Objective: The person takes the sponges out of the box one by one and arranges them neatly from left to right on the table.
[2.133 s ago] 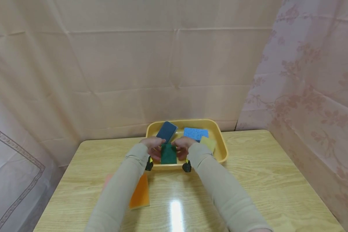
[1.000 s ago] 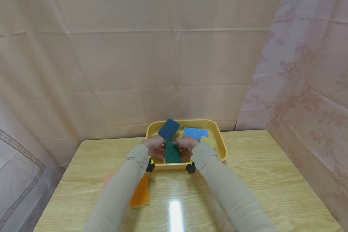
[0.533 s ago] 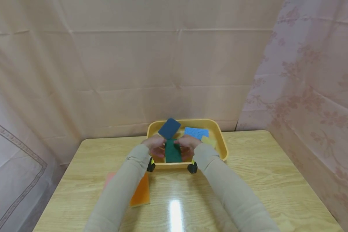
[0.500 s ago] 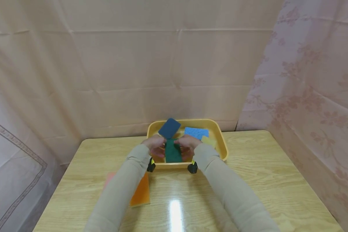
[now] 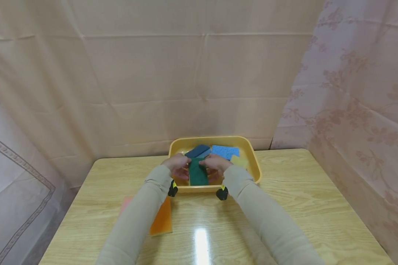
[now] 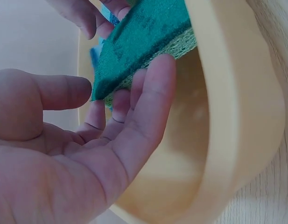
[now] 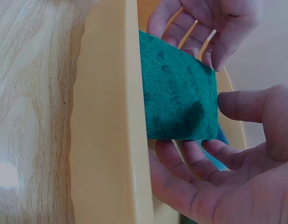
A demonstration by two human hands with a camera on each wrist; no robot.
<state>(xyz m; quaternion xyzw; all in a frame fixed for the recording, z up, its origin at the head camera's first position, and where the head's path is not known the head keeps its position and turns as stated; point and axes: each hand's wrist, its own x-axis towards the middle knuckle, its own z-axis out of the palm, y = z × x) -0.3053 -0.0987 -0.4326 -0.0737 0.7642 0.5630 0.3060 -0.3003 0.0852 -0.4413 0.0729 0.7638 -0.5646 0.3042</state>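
Observation:
A green scouring sponge [image 5: 198,173] with a lighter porous underside [image 6: 179,46] sits tilted in the yellow tray [image 5: 199,189], near its front wall. My left hand [image 5: 178,165] holds its left side; in the left wrist view the fingertips reach beneath it and the thumb lies by a corner. On the other side my right hand [image 5: 215,165] holds it, thumb at the far edge and fingers along the side in the right wrist view. Just behind, a dark blue sponge [image 5: 197,150] with a lighter blue layer leans in the tray.
Also in the tray are a bright blue sponge [image 5: 225,151] and a pale yellow sponge [image 5: 240,161], partly behind the right hand. On the wooden table [image 5: 305,198], an orange sponge [image 5: 163,219] and a pink piece [image 5: 126,201] lie partly under the left sleeve. A curtain [image 5: 185,73] hangs behind.
The dark blue sponge has tipped from a raised pose to a lower one, now showing its lighter layer. Both hands and the green sponge moved slightly right early on, then stayed nearly still.

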